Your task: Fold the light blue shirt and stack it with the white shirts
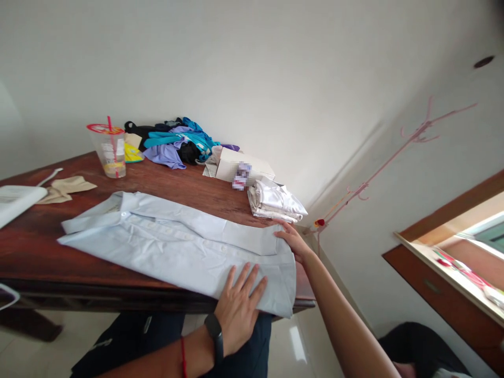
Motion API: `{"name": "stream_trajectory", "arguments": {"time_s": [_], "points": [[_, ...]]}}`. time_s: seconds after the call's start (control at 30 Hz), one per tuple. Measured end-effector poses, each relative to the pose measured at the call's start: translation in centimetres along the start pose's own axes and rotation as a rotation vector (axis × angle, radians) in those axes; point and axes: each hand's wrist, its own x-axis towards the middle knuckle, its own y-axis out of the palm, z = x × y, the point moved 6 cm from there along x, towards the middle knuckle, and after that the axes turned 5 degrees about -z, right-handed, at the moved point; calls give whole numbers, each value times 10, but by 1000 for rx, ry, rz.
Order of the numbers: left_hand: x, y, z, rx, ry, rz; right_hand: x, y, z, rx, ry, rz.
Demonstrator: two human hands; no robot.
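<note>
One pale button-up shirt [169,252] is lying on the bench [177,184], its long axis running from the collar [122,207], out to the left and farther off, to the opposite end at the right. Both hands are working at that right end, well apart from the collar. The left hand [238,312] is lying palm down with fingers spread on the near edge, and is the nearer of the two to the collar. The right hand [293,241] is curling at the far right corner, beside a folded-in sleeve [248,239]; whether it is pinching cloth I cannot tell. The near right corner is overhanging the bench's front edge.

Beyond the shirt are sitting one stack of folded white satin [271,198], one white box [226,165], one clothes heap [173,139], one plastic cup [114,157] holding one red straw [109,125], one beige cloth [71,185] and one white object [19,202]. One pink coat rack [364,187] is standing at the right.
</note>
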Motion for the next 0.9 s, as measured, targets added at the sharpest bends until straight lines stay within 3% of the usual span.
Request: {"name": "stream_trajectory", "arguments": {"time_s": [0.13,0.27,0.57,0.67,0.77,0.83,0.9], "points": [[1,-4,0,-46,-9,36,11,35,23,12,1,37],[-1,-8,-2,-33,-19,97,21,79,35,-133,16,73],[-19,-12,13,-54,-17,328,38,149,10,-363,226,96],[-25,-15,17,-106,18,272,41,156,2,-393,236,87],[-33,-28,19,-146,30,249,41,150,3,-383,169,55],[-40,-43,19,-166,57,245,38,139,11,-423,-9,8],[-47,-60,17,-169,114,225,27,128,22,-539,-283,-37]]}}
